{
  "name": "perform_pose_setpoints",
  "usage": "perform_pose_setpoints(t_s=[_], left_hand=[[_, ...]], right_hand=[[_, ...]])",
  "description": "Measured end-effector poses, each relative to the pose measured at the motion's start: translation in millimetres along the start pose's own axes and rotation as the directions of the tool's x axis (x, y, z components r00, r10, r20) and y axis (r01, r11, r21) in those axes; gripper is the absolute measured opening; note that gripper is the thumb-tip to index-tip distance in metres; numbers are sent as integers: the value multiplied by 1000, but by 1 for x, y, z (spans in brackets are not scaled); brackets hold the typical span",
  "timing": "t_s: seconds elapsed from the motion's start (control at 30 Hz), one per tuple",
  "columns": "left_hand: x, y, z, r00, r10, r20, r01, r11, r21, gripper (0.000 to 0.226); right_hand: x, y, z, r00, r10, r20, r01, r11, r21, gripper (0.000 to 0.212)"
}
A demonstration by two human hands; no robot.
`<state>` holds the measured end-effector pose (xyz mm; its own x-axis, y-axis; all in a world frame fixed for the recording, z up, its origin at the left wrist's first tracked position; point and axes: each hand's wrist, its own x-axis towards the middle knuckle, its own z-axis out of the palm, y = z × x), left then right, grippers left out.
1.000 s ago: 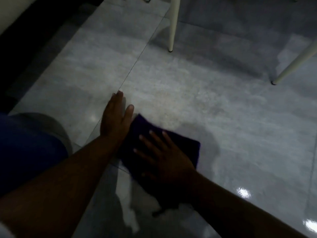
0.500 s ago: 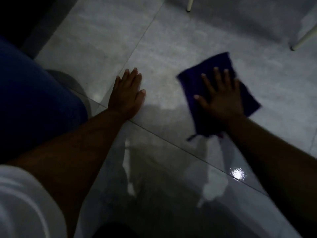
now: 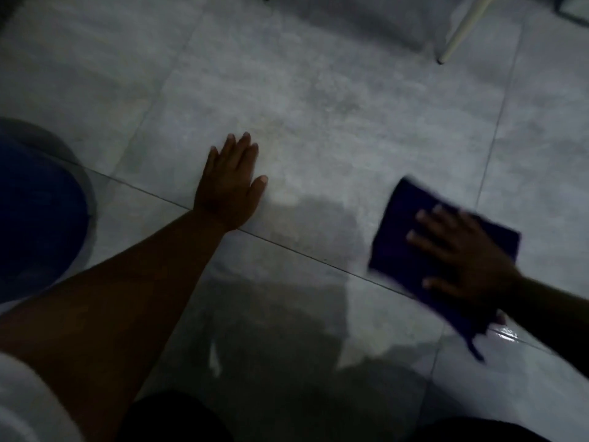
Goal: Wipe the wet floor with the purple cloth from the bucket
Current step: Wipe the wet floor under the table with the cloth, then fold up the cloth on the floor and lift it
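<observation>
Purple cloth [image 3: 395,247] is pressed flat under the spread right hand [image 3: 465,263] for wiping contact; left hand [image 3: 229,186], splayed empty on grey tile floor [image 3: 334,106], braces.

The grey tiled floor [image 3: 318,100] is carrying everything here, its grout lines crossing at angles. Its near part is shining wet and throwing back pale reflections, while the far tiles are looking dull. Lying flat on it, at the right, is the purple cloth [image 3: 401,237] — the right hand [image 3: 468,263] is pressing down on it, fingers spread. The left hand [image 3: 228,186] is resting palm-down on the tiles, well apart from the cloth. A white chair leg [image 3: 462,30] is standing at the far right.
</observation>
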<state>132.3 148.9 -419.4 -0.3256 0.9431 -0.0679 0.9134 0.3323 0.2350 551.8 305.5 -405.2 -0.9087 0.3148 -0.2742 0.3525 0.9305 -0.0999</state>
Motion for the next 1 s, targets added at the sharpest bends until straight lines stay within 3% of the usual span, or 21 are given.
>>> perform_pose_setpoints(t_s=[0.1, 0.17, 0.23, 0.3, 0.43, 0.53, 0.7, 0.8, 0.93, 1.0], left_hand=[[-1, 16, 9, 999, -48, 14, 47, 997, 67, 70], [2, 24, 11, 995, -100, 2, 99, 993, 64, 70], [6, 33, 14, 996, -89, -7, 90, 995, 48, 69], [8, 40, 18, 1000, -25, -15, 26, 998, 52, 67], [8, 45, 25, 998, 44, -36, -42, 997, 60, 65], [7, 44, 29, 998, 48, -41, -45, 996, 71, 66], [8, 52, 24, 1000, 15, -8, -14, 998, 66, 67], [14, 66, 15, 996, -81, 24, 81, 997, -6, 63], [30, 101, -1, 993, -118, -31, 108, 968, -225, 41], [37, 120, -7, 975, -224, -4, 212, 926, -311, 37]], right_hand=[[39, 30, -17, 902, 430, -34, -426, 901, 87, 83], [73, 11, -20, 865, 496, -73, -491, 867, 84, 85], [88, -26, -14, 919, 383, -93, -378, 924, 59, 84], [71, -69, 4, 976, 167, -142, -162, 986, 43, 80], [-33, -100, 42, 990, -88, -114, 89, 996, 5, 82], [-85, -35, 41, 998, -59, -20, 57, 997, -54, 85], [-28, 30, 8, 959, 282, -24, -282, 959, 28, 80], [43, 30, -6, 974, 225, -31, -226, 974, -24, 79], [124, -14, -23, 997, -32, -67, 29, 998, -53, 77], [142, -39, -26, 988, -79, -129, 78, 997, -12, 72]])
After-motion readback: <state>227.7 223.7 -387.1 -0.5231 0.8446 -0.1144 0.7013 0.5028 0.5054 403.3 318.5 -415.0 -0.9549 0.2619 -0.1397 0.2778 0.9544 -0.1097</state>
